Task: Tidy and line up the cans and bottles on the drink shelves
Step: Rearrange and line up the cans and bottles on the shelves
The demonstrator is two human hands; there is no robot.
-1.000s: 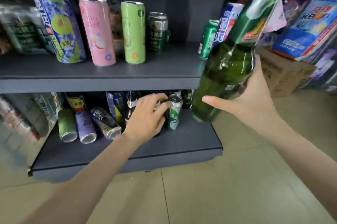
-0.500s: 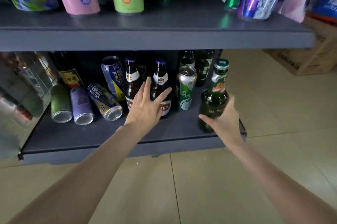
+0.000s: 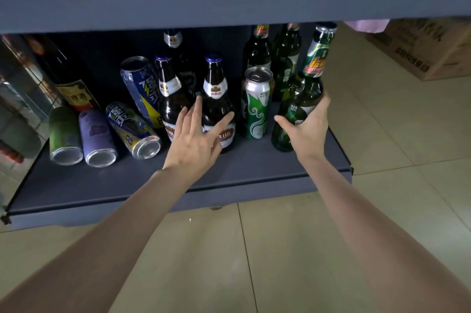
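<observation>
My right hand (image 3: 307,131) grips a green glass bottle (image 3: 303,98) that stands tilted at the right end of the lower shelf (image 3: 153,185). My left hand (image 3: 195,136) has its fingers spread straight and touches a brown beer bottle (image 3: 216,98) in the shelf's middle. A second brown bottle (image 3: 169,98) stands just left of it. Between my hands stands a green and white can (image 3: 256,106). At the left, three cans lie on their sides: a green can (image 3: 65,136), a purple can (image 3: 96,138) and a blue and yellow can (image 3: 133,130).
Behind stand several dark green bottles (image 3: 257,52), a blue can (image 3: 141,85) leaning and a dark bottle with a yellow label (image 3: 68,83). The upper shelf (image 3: 229,4) overhangs closely. A cardboard box (image 3: 428,47) sits on the tiled floor at right.
My right hand has brought the green bottle down from beside the upper shelf onto the lower shelf's right end. My left hand opened and came to the brown bottle. The view has moved closer.
</observation>
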